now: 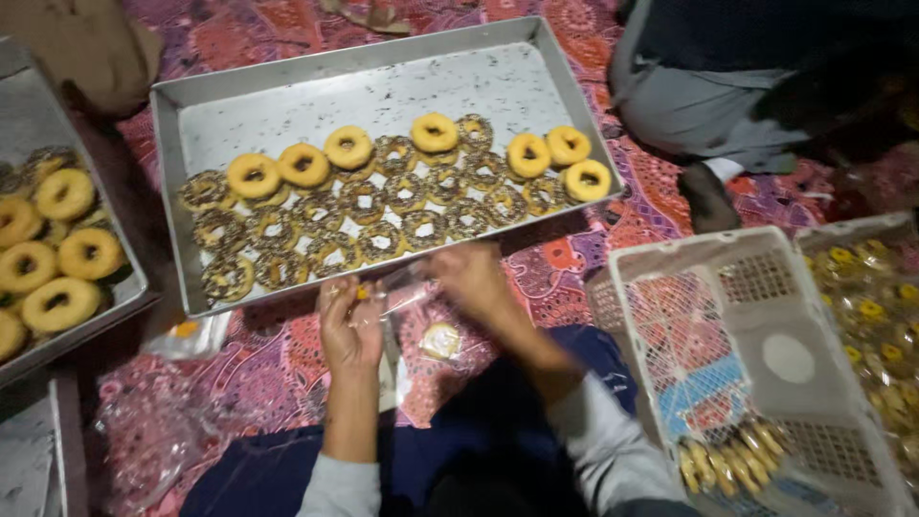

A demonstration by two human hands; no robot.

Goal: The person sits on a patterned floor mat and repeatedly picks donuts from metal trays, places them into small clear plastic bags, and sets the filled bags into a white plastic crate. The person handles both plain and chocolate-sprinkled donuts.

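Observation:
My left hand [349, 321] and my right hand [474, 278] hold the two ends of a clear plastic bag [407, 299] just below the front rim of a large metal tray [383, 67]. The tray carries rows of ring doughnuts: several with yellow glaze [303, 164] lie on top of several with dark sprinkles [421, 228]. A wrapped yellow doughnut [440, 340] lies on the cloth between my forearms.
A second metal tray [29, 105] of yellow doughnuts stands at the left. At the right stand a white plastic basket [766, 335] and a crate of wrapped doughnuts [876, 306]. Another person [728, 96] sits at the far right. Loose clear bags [153, 431] lie lower left.

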